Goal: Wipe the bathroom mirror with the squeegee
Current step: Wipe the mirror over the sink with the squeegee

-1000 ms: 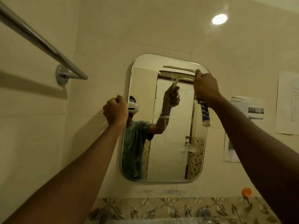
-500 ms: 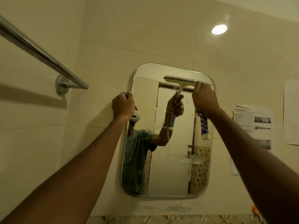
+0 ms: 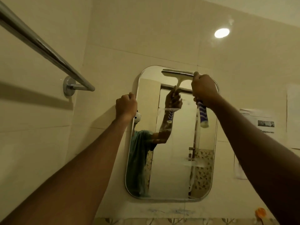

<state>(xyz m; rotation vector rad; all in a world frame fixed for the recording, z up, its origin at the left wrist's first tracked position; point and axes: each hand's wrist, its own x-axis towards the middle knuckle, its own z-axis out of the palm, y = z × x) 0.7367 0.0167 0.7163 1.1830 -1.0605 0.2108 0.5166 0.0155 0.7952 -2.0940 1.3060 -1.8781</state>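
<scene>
The rounded bathroom mirror (image 3: 172, 159) hangs on the cream tiled wall. My right hand (image 3: 203, 90) grips the squeegee by its blue-and-white striped handle (image 3: 203, 116), whose end hangs below my fist. The pale squeegee blade (image 3: 177, 72) lies level against the glass just under the mirror's top edge, left of my fist. My left hand (image 3: 126, 104) is curled in a fist round the mirror's left edge, high up. Streaks and smears show on the lower glass. The glass reflects my arm and the squeegee.
A chrome towel rail (image 3: 48, 51) juts out at upper left, ending at its wall mount (image 3: 69, 86). Printed paper sheets (image 3: 258, 122) are stuck to the wall right of the mirror. An orange object (image 3: 260, 212) sits at bottom right above a patterned tile strip.
My right hand has pushed the squeegee blade up closer to the mirror's top edge. My left hand has slid higher along the left edge. My view has tilted upward.
</scene>
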